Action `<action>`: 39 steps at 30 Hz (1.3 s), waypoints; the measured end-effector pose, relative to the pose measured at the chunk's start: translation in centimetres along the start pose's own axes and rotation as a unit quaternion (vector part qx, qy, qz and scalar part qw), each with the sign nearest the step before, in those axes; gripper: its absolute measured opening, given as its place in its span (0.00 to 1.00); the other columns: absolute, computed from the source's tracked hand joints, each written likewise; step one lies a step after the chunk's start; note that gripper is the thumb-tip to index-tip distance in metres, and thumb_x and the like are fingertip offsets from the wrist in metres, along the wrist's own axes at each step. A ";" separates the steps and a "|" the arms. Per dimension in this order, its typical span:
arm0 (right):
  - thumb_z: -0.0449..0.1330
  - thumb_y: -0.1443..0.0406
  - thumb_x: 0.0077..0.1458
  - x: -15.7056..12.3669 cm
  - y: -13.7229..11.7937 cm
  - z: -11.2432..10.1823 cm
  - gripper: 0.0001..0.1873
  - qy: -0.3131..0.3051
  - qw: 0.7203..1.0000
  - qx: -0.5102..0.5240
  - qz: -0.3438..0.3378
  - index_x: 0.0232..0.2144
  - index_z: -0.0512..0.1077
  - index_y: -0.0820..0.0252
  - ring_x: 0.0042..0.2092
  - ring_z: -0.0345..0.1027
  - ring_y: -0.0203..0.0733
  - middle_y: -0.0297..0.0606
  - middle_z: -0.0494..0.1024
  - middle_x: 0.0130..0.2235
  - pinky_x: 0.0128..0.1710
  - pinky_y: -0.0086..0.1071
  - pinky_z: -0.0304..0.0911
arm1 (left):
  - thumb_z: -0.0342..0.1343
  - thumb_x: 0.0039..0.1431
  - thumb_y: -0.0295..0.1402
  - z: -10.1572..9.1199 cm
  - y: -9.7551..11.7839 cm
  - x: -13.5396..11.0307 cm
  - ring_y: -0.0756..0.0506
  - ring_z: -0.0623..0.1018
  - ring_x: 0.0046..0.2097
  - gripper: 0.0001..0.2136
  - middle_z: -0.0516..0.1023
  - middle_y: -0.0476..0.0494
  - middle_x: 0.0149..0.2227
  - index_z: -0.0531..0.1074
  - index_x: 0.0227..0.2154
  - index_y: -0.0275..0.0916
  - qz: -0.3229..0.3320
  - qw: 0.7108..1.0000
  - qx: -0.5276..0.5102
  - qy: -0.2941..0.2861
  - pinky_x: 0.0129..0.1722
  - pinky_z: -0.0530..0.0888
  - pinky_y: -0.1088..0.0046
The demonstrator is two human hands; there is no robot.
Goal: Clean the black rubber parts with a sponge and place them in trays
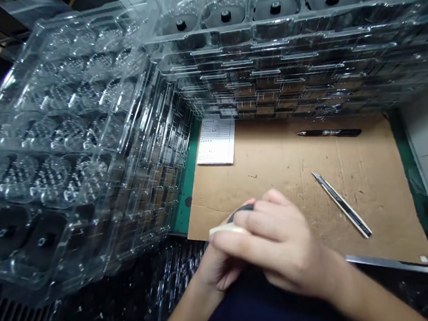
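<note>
My right hand (278,241) lies over my left hand (217,268) at the front edge of the cardboard sheet (301,188). Both hands are closed around a small black part (241,210), of which only a curved edge shows above the fingers. A pale tip sticks out under my right index finger, near the part. My left hand is mostly hidden beneath the right one.
A tall stack of clear plastic trays (66,132) stands at the left, some pockets holding black parts. Another stack (282,61) runs along the back. On the cardboard lie a paper slip (216,140), a black pen (329,132) and a utility knife (343,206).
</note>
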State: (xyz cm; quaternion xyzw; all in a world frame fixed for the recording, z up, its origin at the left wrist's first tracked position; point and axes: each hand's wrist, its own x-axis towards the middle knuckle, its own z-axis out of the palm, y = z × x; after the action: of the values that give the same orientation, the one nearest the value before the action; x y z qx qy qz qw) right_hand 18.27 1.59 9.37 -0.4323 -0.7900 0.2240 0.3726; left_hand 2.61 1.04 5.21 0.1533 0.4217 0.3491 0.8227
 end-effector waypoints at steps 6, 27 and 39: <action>0.52 0.69 0.58 -4.1 4.0 1.0 0.14 0.036 0.974 0.012 0.221 0.44 0.71 0.53 0.39 0.67 0.34 0.34 0.76 0.39 0.40 0.31 0.58 | 0.67 0.34 0.45 -0.9 0.5 -0.2 0.37 0.73 0.50 0.32 0.67 0.42 0.55 0.70 0.48 0.49 0.023 0.997 -0.043 -0.067 0.54 0.66 0.59; 0.53 0.72 0.57 -1.3 -1.0 1.4 0.17 0.044 0.987 -0.022 0.151 0.47 0.68 0.55 0.36 0.65 0.34 0.33 0.75 0.39 0.36 0.33 0.57 | 0.67 0.38 0.43 -0.8 0.5 -0.1 0.48 0.72 0.50 0.28 0.74 0.48 0.49 0.72 0.46 0.48 0.134 0.991 0.016 -0.013 0.48 0.69 0.81; 0.57 0.72 0.54 -4.2 -2.3 0.4 0.18 0.194 0.944 0.074 0.255 0.47 0.70 0.52 0.42 0.67 0.36 0.34 0.73 0.44 0.39 0.30 0.62 | 0.66 0.43 0.37 0.4 0.7 -0.7 0.43 0.71 0.53 0.26 0.72 0.52 0.50 0.70 0.48 0.52 0.210 0.976 0.009 -0.055 0.54 0.68 0.72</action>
State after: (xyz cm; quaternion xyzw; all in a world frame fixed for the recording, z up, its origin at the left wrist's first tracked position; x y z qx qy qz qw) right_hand 18.27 -3.18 9.02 -0.6253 -0.5469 0.2813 0.4803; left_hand 2.33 1.05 6.18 0.2644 0.3373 0.5017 0.7514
